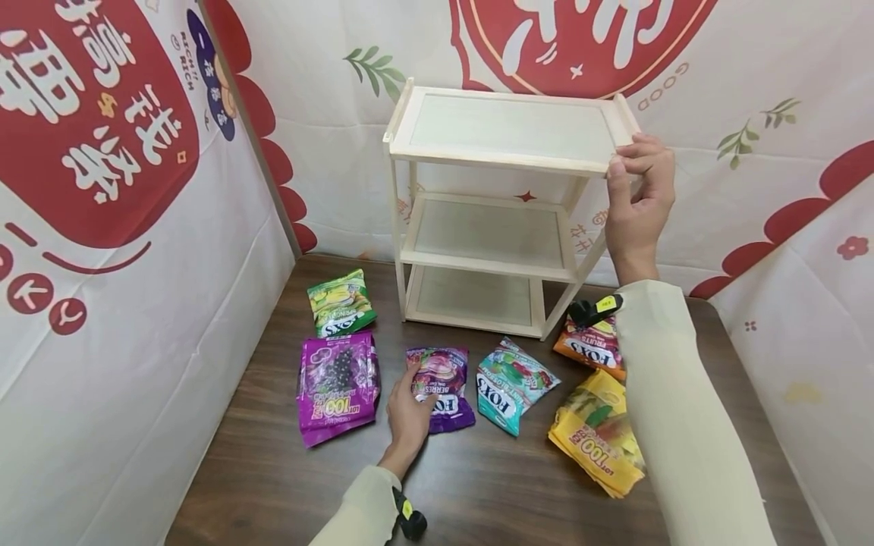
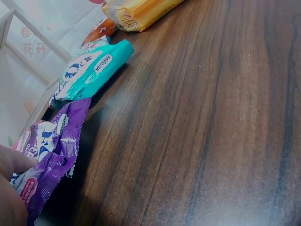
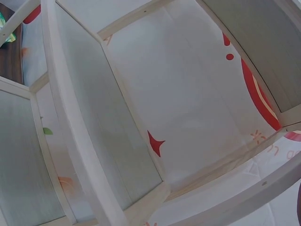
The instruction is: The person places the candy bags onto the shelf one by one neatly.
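Observation:
My left hand [image 1: 408, 413] grips a purple Fox's Berries candy bag [image 1: 447, 371], thumb and fingers at its two sides. In the left wrist view the purple bag [image 2: 63, 141] looks creased under the thumb. My right hand [image 1: 642, 197] holds the right front corner of the top tier of a pale wooden three-tier shelf [image 1: 488, 265]. Seen from the right wrist, the shelf frame [image 3: 80, 141] fills the view and that hand barely shows. A teal Fox's candy bag [image 1: 512, 387] lies just right of the purple one.
Left on the dark wooden table [image 1: 273, 485] lie a green Fox's bag [image 1: 340, 303] and a purple Lot 100 bag [image 1: 339, 387]. On the right are an orange Fox's bag [image 1: 590, 345], partly behind my sleeve, and a yellow Lot 100 bag [image 1: 597, 432]. Printed cloth [image 1: 328, 182] walls surround the table.

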The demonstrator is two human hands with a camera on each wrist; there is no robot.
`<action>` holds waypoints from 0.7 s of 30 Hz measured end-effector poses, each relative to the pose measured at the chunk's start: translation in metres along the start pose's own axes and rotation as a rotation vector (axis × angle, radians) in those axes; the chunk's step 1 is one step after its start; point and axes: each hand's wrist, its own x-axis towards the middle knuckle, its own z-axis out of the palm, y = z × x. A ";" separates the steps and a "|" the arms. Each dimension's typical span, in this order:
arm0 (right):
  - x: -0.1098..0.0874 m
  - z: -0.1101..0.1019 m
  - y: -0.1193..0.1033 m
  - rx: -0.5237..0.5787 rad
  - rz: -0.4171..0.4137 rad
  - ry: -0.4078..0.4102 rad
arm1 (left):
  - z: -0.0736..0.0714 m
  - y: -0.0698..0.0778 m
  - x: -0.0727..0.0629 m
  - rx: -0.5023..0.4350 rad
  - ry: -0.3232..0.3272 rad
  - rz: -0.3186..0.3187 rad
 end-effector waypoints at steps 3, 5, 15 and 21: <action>-0.001 -0.001 -0.001 0.001 -0.005 -0.003 | -0.001 0.001 0.000 -0.018 0.009 -0.002; -0.001 -0.001 -0.001 -0.003 -0.009 -0.005 | -0.001 0.002 -0.001 -0.030 0.010 0.005; -0.001 -0.002 -0.001 -0.012 -0.018 -0.006 | -0.014 0.016 -0.001 -0.136 -0.036 0.031; -0.001 -0.003 0.000 -0.022 -0.021 -0.017 | -0.024 0.027 0.001 -0.188 -0.034 0.087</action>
